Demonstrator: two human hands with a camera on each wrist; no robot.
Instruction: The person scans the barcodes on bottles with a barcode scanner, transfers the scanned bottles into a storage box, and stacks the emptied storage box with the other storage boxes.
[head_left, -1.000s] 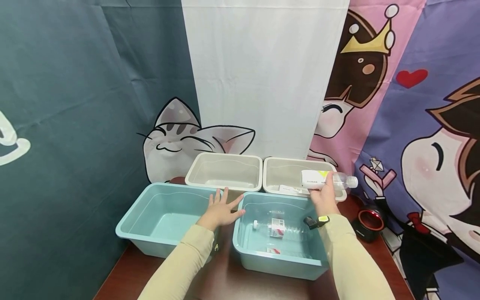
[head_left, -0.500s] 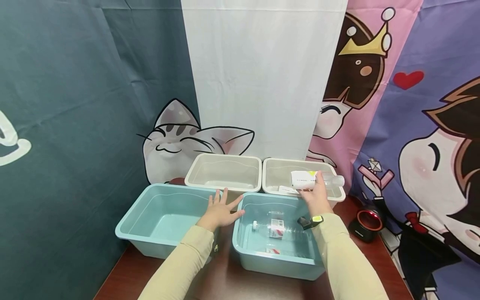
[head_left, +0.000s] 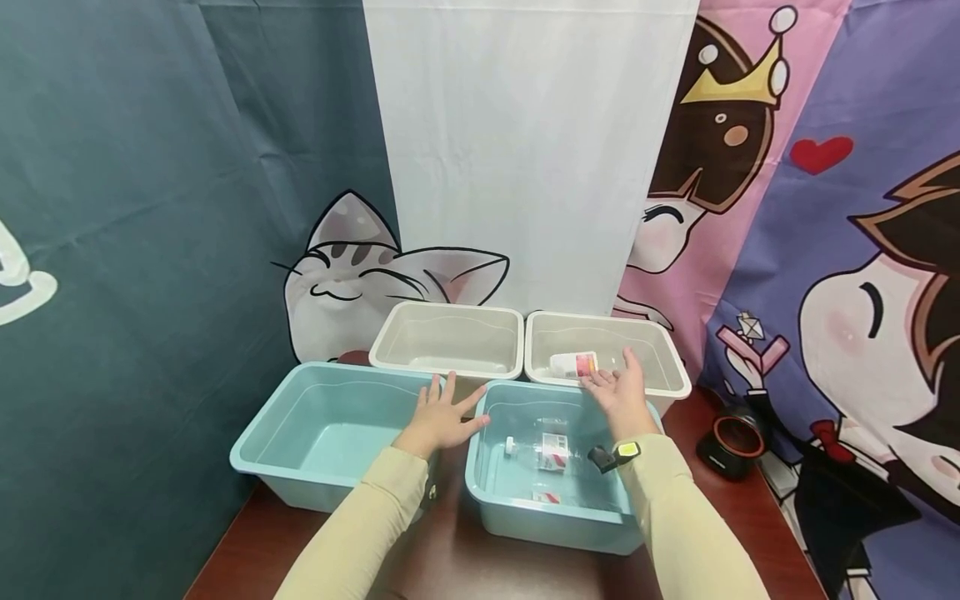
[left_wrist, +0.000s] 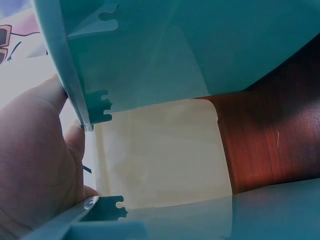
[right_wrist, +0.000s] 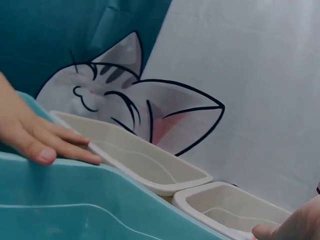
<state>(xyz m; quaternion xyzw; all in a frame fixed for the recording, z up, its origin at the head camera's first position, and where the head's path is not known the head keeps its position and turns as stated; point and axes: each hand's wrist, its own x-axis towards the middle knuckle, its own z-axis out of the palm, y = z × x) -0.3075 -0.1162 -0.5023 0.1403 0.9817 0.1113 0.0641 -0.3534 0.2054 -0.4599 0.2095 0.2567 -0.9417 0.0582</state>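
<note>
Head view: left hand [head_left: 441,423] spread wide beside the right blue bin [head_left: 555,522], right hand [head_left: 622,398] relaxed near its far rim; only here, bottles [head_left: 553,452] inside.

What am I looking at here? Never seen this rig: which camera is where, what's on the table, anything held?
No robot here: these are a person's two bare hands. The large picture comes from a head-worn camera looking forward and down; the two smaller ones come from cameras on each wrist.

On the brown table stand a left blue bin and right blue bin, with a left beige bin and right beige bin behind. Clear bottles lie in the right blue bin, and a pink-and-white labelled item in the right beige one.

The left hand spreads between the blue bins. The right hand is open near that labelled item. Neither appears to hold anything.
</note>
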